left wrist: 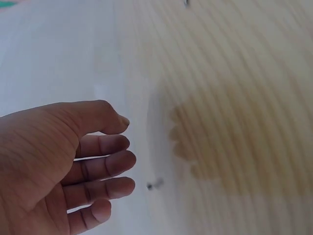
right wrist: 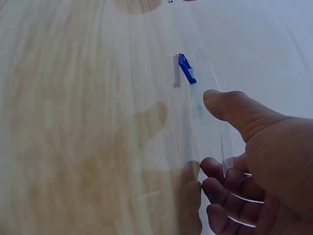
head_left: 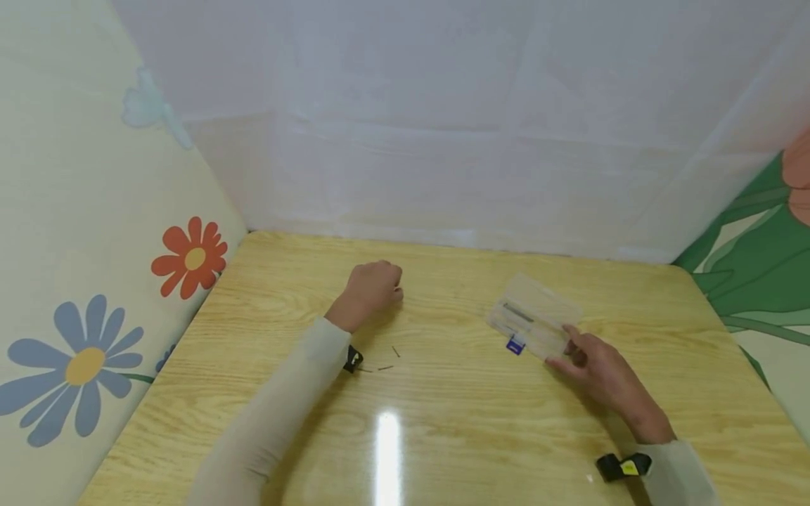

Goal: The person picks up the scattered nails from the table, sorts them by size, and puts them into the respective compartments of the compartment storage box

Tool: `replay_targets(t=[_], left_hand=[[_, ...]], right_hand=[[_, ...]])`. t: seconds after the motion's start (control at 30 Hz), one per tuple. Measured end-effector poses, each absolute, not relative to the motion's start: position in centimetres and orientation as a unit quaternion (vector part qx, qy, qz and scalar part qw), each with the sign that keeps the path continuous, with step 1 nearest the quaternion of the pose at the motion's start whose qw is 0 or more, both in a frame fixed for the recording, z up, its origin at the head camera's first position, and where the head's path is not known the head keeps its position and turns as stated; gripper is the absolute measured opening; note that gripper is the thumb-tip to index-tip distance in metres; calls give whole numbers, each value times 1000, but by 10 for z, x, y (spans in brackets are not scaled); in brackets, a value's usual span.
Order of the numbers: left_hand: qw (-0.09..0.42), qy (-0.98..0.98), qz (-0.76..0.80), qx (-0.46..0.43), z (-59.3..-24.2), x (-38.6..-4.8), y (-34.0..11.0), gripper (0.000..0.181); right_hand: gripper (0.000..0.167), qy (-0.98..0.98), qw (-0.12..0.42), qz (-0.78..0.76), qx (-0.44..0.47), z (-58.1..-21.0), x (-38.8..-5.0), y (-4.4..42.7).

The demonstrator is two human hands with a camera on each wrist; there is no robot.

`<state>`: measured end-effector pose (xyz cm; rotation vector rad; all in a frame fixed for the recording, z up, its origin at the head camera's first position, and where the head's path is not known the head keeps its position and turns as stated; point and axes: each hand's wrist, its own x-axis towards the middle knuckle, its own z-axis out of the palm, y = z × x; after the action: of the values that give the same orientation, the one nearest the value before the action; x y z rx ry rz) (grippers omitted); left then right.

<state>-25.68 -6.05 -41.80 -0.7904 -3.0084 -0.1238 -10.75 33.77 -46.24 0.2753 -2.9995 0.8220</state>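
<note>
Your right hand point(head_left: 601, 372) grips the clear box point(head_left: 544, 299) on your right while your left hand point(head_left: 370, 287), loosely curled, apparently empty, seems mid-pickup near a small dark piece point(left wrist: 153, 184), probably calling for a fine pinch.

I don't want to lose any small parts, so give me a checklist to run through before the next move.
1. Left hand free: ok, nothing visible held in it.
2. Right hand on the clear plastic case: ok, it holds the right end.
3. Thin dark pins gathered: not ok, some lie loose on the wooden table.
4. Grey strip at the case: ok, visible there.
5. Blue latch fastened: cannot tell.
</note>
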Motion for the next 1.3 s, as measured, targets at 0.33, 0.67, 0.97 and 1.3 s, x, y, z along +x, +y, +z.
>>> replay_targets(t=[0.33, 0.67, 0.97, 1.3], left_hand=[[-24, -984, -62, -163, -420, -266, -84, 36], [-57, -983, -91, -149, -421, -268, -90, 46], [-70, -980, -112, -149, -422, -269, -92, 30], [-74, -977, -124, -155, -423, -272, -95, 38]], right_hand=[[83, -960, 1, 266, 84, -460, -107, 336], [84, -960, 1, 268, 84, -460, -107, 336], [84, -959, 1, 271, 85, -461, -107, 337], [83, -960, 3, 267, 81, -462, -107, 337]])
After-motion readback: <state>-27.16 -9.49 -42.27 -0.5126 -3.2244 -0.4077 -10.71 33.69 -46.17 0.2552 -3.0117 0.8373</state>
